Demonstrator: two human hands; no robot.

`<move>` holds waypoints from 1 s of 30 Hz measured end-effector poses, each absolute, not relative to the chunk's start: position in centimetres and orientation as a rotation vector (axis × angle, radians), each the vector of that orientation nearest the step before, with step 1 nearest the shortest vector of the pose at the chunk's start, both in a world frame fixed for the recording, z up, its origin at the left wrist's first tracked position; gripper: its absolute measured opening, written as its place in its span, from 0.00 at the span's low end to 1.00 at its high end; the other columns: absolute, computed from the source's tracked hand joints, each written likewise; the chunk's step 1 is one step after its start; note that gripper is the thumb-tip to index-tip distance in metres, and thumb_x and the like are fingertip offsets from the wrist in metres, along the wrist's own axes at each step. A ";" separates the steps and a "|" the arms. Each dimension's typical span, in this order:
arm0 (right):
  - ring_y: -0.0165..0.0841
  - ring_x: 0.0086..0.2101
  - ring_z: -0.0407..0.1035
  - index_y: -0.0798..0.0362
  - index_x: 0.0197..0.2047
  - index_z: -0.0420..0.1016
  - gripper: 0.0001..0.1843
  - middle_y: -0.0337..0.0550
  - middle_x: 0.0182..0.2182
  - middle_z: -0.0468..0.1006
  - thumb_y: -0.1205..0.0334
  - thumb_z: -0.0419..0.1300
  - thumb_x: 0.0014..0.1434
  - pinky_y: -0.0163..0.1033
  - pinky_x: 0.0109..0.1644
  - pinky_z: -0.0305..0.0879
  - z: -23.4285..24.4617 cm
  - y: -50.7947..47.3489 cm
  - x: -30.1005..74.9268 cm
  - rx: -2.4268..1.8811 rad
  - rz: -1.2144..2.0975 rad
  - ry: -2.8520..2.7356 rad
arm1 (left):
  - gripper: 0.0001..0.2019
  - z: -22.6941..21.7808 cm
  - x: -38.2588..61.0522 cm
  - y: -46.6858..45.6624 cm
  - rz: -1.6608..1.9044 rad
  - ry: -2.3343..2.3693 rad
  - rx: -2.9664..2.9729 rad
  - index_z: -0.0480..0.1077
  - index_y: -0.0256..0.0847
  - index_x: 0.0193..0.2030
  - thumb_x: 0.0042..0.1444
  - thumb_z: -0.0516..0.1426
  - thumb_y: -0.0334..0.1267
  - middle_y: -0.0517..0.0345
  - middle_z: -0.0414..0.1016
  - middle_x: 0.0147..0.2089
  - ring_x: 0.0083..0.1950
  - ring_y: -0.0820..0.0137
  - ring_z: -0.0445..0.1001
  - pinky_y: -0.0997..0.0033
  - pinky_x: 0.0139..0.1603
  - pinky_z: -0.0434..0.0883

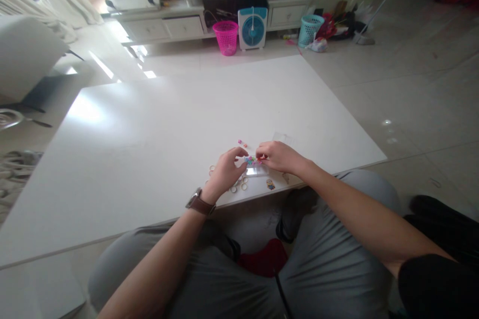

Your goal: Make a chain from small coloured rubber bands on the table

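Observation:
My left hand [226, 172], with a brown-strapped watch on its wrist, rests near the front edge of a white table [157, 129], fingers curled and pinched towards small colourful pieces [252, 160]. My right hand [279, 157] pinches the same cluster from the right. A small clear plastic box [256, 170] lies under the two hands. Several pale rings [242, 187] lie on the table below my left hand. A tiny pink piece [241, 143] sits just beyond the fingers. What exactly each hand grips is too small to name.
A clear lid or bag [281, 136] lies past my right hand and a small yellow sticker [271, 184] near the table edge. Across the floor stand a pink basket [226, 37], a blue fan [252, 28], a teal basket [310, 29] and a low white cabinet [179, 25].

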State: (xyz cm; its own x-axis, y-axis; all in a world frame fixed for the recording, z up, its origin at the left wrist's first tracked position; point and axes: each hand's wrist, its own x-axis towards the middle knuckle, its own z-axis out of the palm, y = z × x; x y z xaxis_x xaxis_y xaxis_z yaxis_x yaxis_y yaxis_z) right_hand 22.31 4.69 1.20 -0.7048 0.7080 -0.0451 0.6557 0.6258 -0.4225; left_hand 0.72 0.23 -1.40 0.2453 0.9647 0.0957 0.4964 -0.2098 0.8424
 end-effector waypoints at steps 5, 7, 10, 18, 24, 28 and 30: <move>0.34 0.36 0.69 0.53 0.35 0.79 0.07 0.45 0.36 0.79 0.67 0.60 0.64 0.36 0.38 0.55 1.0 4.6 22.1 -1.106 0.599 -2.763 | 0.09 -1.2 0.8 0.2 0.845 1.368 1.835 0.74 0.43 0.43 0.56 0.58 0.30 0.56 0.80 0.46 0.49 0.66 0.78 0.62 0.51 0.77; 0.35 0.37 0.70 0.53 0.35 0.79 0.07 0.45 0.36 0.79 0.68 0.60 0.64 0.36 0.39 0.55 1.0 4.7 22.1 -1.091 0.589 -2.770 | 0.08 -1.1 0.7 0.2 0.847 1.373 1.833 0.74 0.42 0.43 0.56 0.58 0.30 0.56 0.80 0.46 0.49 0.66 0.78 0.62 0.50 0.77; 0.35 0.38 0.71 0.53 0.33 0.80 0.09 0.45 0.35 0.80 0.72 0.61 0.62 0.36 0.40 0.57 1.0 4.8 21.9 -1.073 0.603 -2.774 | 0.08 -1.0 0.7 0.1 0.845 1.366 1.836 0.74 0.43 0.42 0.57 0.58 0.30 0.56 0.80 0.47 0.49 0.67 0.78 0.62 0.51 0.77; 0.34 0.37 0.70 0.55 0.32 0.82 0.11 0.45 0.37 0.79 0.74 0.59 0.61 0.36 0.40 0.59 0.5 4.9 21.9 -1.040 0.619 -2.771 | 0.08 -0.8 0.7 0.1 0.810 1.376 1.838 0.74 0.43 0.43 0.58 0.57 0.31 0.56 0.80 0.47 0.49 0.66 0.78 0.61 0.53 0.76; 0.33 0.37 0.70 0.54 0.37 0.83 0.08 0.45 0.40 0.77 0.70 0.61 0.62 0.36 0.39 0.57 1.2 4.9 22.3 -1.097 0.542 -2.769 | 0.08 -0.8 0.7 0.1 0.806 1.381 1.846 0.74 0.43 0.43 0.59 0.56 0.31 0.55 0.80 0.47 0.50 0.65 0.78 0.61 0.53 0.76; 0.33 0.36 0.70 0.53 0.37 0.84 0.09 0.45 0.39 0.77 0.69 0.61 0.62 0.37 0.39 0.57 1.3 4.7 22.4 -1.114 0.538 -2.792 | 0.08 -0.9 0.7 0.1 0.800 1.386 1.853 0.74 0.43 0.43 0.58 0.56 0.31 0.55 0.80 0.46 0.50 0.65 0.78 0.61 0.52 0.76; 0.33 0.36 0.70 0.53 0.37 0.84 0.09 0.45 0.38 0.78 0.67 0.60 0.63 0.37 0.38 0.57 1.3 4.6 22.3 -1.115 0.542 -2.818 | 0.09 -0.9 0.7 0.1 0.789 1.390 1.851 0.74 0.43 0.43 0.58 0.56 0.31 0.55 0.80 0.46 0.49 0.65 0.78 0.62 0.50 0.77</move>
